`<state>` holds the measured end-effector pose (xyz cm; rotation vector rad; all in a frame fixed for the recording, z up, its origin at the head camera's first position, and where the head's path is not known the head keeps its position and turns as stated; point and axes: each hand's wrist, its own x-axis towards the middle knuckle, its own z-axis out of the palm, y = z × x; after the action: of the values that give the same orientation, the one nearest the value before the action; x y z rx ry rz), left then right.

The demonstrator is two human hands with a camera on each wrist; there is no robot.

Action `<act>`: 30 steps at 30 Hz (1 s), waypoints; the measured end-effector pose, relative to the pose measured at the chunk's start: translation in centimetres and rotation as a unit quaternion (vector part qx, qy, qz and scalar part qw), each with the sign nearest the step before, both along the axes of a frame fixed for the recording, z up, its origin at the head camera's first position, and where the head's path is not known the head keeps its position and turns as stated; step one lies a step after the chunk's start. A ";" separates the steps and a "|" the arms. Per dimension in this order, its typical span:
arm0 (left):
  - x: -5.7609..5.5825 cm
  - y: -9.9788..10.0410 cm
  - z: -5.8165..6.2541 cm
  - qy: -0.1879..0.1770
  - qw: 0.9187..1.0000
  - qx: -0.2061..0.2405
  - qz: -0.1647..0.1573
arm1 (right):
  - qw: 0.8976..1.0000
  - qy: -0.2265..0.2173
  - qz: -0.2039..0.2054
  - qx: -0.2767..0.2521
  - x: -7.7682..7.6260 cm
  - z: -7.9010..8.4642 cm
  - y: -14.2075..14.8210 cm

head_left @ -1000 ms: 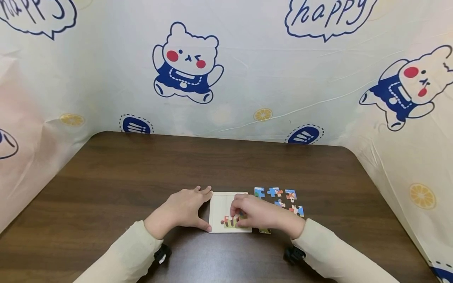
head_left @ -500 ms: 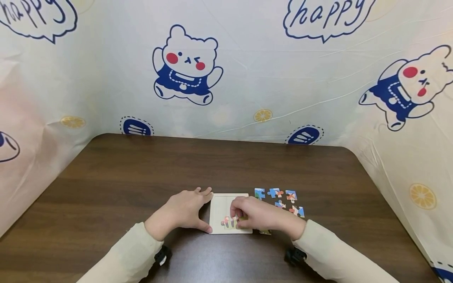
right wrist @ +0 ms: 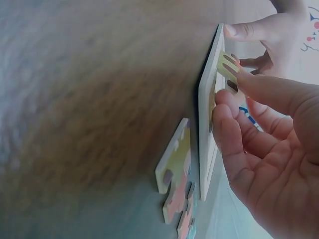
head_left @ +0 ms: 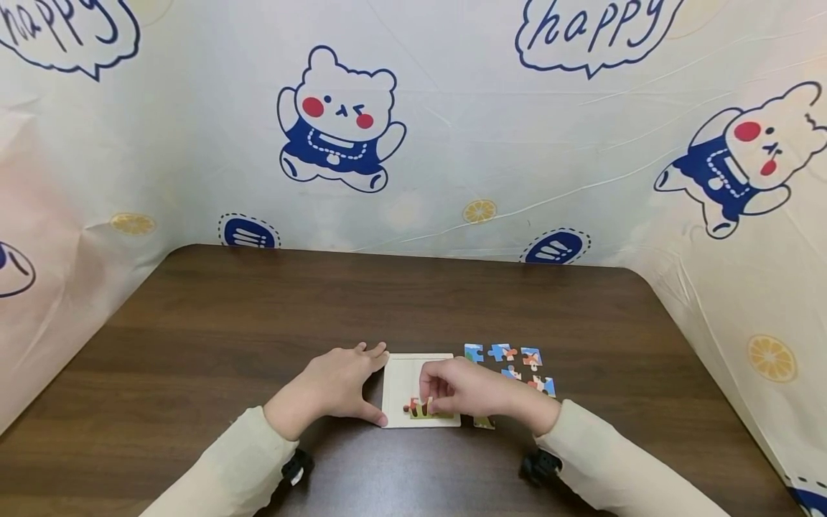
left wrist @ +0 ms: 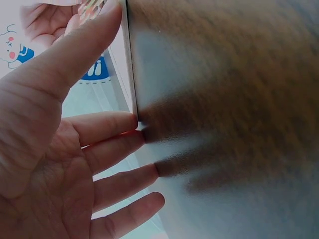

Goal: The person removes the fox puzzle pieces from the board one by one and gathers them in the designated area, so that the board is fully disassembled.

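A square, pale wooden puzzle board (head_left: 402,375) lies on the table before me. My left hand (head_left: 337,380) braces it along the left side, thumb at the near corner and straight fingers at the far one. In the left wrist view those fingers (left wrist: 117,122) touch the board's edge. Over the board's near right part, my right hand (head_left: 468,388) pinches a jigsaw puzzle piece (head_left: 421,410) between thumb and fingers. The right wrist view shows this yellow-green, dark-striped piece (right wrist: 228,65) tilted against the board. My fingers hide whatever lies beneath them at the board's right side.
Several loose puzzle pieces (head_left: 532,357) with blue, orange and white print lie right of the board. Another loose piece (head_left: 484,422) sits by its near right corner, partly under my right hand. A printed cloth (head_left: 452,143) hangs behind the brown table (head_left: 323,294).
Both hands stay almost in place. The pinched piece looked pale and shiny half a second ago and shows darker colours now, so its tilt has shifted slightly.
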<state>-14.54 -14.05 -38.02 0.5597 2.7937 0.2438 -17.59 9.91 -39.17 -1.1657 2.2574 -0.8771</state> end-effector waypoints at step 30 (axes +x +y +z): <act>0.2 0.0 0.2 0.001 1.000 -0.005 -0.006 | 0.997 -0.049 -0.030 -0.042 0.1 -0.2 2.7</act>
<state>-14.37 -14.02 -37.81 0.5744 2.7912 0.2270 -17.49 12.56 -39.33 -1.0725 2.2045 -1.0392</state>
